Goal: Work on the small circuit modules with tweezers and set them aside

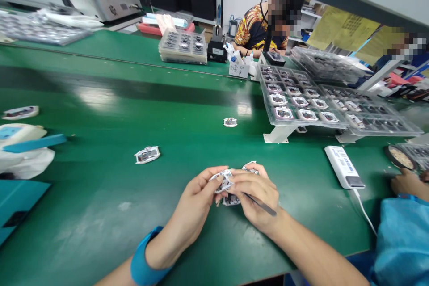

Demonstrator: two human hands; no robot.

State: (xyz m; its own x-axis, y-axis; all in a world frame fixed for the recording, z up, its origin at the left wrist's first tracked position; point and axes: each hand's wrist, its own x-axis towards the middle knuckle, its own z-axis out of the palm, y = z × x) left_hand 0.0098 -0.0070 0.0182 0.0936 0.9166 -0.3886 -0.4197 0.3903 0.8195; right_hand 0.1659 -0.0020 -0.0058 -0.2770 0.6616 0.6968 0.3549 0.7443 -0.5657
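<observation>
Between the thumb and fingers of my left hand (200, 194) is a small white-rimmed electronic module (224, 180), raised above the green table. My right hand (256, 196) is closed around grey tweezers (263, 205); their rear end sticks out to the lower right, and the tips are hidden. The fingertips of that hand also touch the held module. Just below the hands lies a second module (231, 199), partly covered. Another module (250, 167) shows in part behind my right fingers. Farther off on the table are a loose module (147, 155) and one more module (230, 122).
Clear trays (306, 116) of similar modules stand on white brackets at the right. A white box-shaped device (343, 167) with a cable lies nearer. At the right edge is a co-worker's hand (407, 183). A blue-handled item (35, 143) sits far left. Another person (258, 27) sits opposite.
</observation>
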